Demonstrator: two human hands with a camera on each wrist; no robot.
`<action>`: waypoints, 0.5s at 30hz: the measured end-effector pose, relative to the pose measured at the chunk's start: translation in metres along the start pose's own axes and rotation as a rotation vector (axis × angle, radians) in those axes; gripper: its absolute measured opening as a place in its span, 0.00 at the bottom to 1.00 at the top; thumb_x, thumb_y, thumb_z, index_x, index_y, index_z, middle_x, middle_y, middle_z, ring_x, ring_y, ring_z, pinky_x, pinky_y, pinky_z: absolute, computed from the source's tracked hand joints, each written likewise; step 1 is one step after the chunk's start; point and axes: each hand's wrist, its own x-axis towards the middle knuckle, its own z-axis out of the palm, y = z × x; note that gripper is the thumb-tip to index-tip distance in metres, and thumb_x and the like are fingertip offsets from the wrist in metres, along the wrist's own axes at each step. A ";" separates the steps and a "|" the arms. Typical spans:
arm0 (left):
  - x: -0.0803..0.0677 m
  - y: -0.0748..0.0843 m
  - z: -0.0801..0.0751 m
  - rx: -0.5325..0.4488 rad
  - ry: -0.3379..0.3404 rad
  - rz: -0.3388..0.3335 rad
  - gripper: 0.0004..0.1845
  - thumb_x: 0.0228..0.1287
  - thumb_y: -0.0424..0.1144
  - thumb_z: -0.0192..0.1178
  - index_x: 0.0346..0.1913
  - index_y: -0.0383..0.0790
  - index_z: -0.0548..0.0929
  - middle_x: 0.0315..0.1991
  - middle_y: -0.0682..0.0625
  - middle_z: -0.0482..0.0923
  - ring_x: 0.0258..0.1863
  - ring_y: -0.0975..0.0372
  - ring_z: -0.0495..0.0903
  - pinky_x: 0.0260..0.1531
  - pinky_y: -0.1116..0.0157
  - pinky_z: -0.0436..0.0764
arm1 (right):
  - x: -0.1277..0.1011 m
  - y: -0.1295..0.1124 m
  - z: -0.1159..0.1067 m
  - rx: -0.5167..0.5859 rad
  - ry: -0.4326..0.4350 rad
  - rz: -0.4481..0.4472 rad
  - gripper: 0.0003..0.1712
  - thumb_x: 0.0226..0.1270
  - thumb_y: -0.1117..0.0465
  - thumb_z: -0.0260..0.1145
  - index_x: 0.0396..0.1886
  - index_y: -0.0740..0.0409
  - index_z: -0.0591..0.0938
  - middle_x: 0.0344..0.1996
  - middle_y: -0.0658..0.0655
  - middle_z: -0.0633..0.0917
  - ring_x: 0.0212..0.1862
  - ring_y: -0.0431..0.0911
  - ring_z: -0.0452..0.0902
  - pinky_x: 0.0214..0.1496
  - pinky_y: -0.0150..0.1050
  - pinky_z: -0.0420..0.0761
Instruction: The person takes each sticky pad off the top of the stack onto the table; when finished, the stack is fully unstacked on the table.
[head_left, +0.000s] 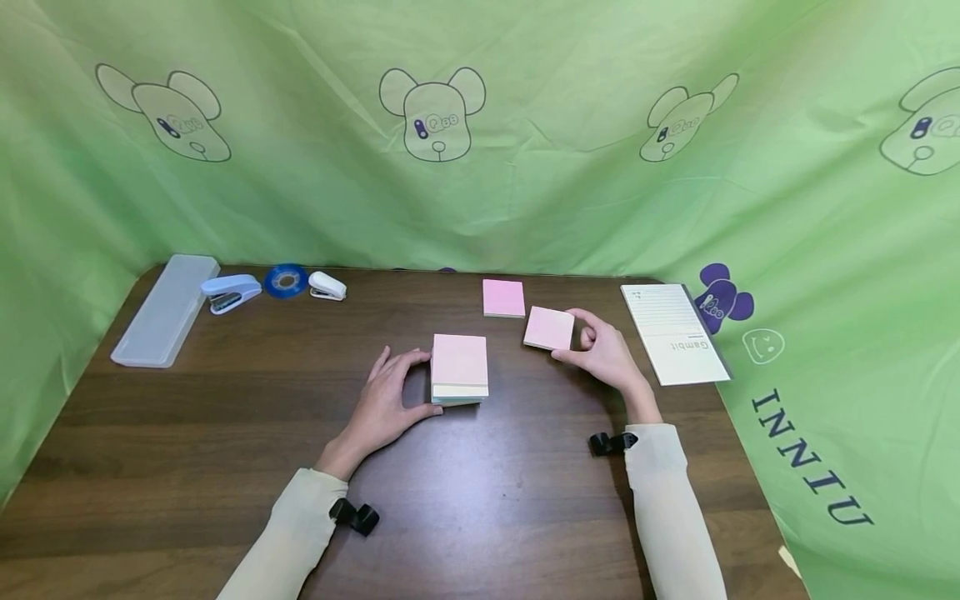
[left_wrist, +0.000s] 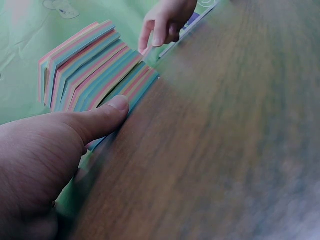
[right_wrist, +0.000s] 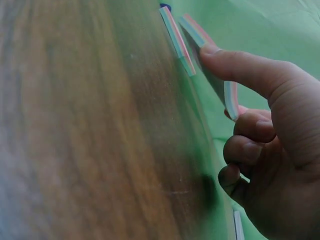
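Above the surface (head_left: 517,533), my right fingers (right_wrist: 255,126) pinch a sticky-note pad (head_left: 549,327); my left fingers (head_left: 411,358) clamp the sticky-note stack (head_left: 459,362), likely steadying it.

The note stack (head_left: 459,360) is matt paper, the table (head_left: 517,517) faintly glossy wood, the curtain (head_left: 540,208) creased cloth.

Striped-edge note stack (head_left: 460,362), pink on top, upright on table (head_left: 487,508). Thin pink-topped pad (head_left: 549,328) raised, tilted; brighter pink pad (head_left: 503,298) flat nearby.

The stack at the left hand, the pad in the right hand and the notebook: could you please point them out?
Stack (head_left: 460,365): head view, top face.
Pad (head_left: 549,327): head view, top face.
Notebook (head_left: 674,333): head view, upper face.
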 end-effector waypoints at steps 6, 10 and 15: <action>0.000 0.001 0.001 0.002 0.012 0.013 0.47 0.52 0.39 0.90 0.74 0.34 0.76 0.72 0.39 0.82 0.78 0.45 0.75 0.89 0.42 0.47 | 0.002 0.003 0.000 -0.059 -0.021 -0.011 0.44 0.59 0.55 0.88 0.71 0.62 0.79 0.23 0.45 0.65 0.27 0.39 0.58 0.33 0.37 0.62; 0.000 0.001 0.001 -0.003 0.015 0.016 0.47 0.53 0.39 0.90 0.74 0.34 0.76 0.71 0.39 0.82 0.78 0.44 0.75 0.89 0.42 0.47 | 0.009 0.021 0.000 -0.099 -0.029 -0.045 0.48 0.58 0.50 0.88 0.73 0.65 0.78 0.24 0.49 0.69 0.28 0.44 0.62 0.33 0.39 0.64; 0.000 0.001 0.001 -0.006 0.015 0.015 0.47 0.53 0.39 0.90 0.74 0.34 0.76 0.71 0.39 0.82 0.78 0.44 0.75 0.89 0.42 0.47 | 0.023 0.057 0.005 -0.215 -0.060 -0.025 0.57 0.57 0.38 0.88 0.79 0.60 0.75 0.27 0.51 0.76 0.28 0.45 0.69 0.31 0.40 0.70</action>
